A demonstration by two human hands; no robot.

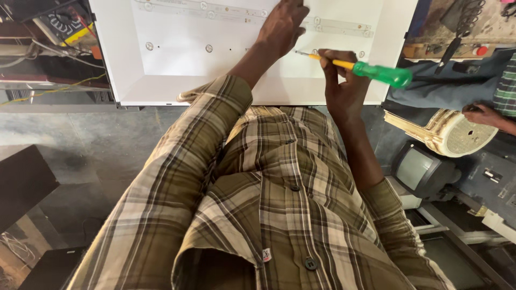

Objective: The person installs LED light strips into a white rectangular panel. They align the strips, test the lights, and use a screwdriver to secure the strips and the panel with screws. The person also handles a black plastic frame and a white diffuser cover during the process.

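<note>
A large white panel point(172, 59) lies ahead of me, with a thin light strip point(344, 25) running across its far part and small round studs on its face. My left hand point(283, 24) rests flat on the panel over the strip, fingers together. My right hand point(339, 80) grips a screwdriver point(376, 71) with a green handle and yellow shaft. The screwdriver lies nearly level, its tip pointing left just above the panel near my left wrist. My plaid shirt fills the lower half of the view.
Another person's hand point(484, 114) and plaid sleeve sit at the right edge, by a round cream-coloured reel point(457, 134). A small old monitor point(422, 169) stands below it. Wires and a meter point(64, 24) lie at the upper left. A dark board point(21, 182) leans at the left.
</note>
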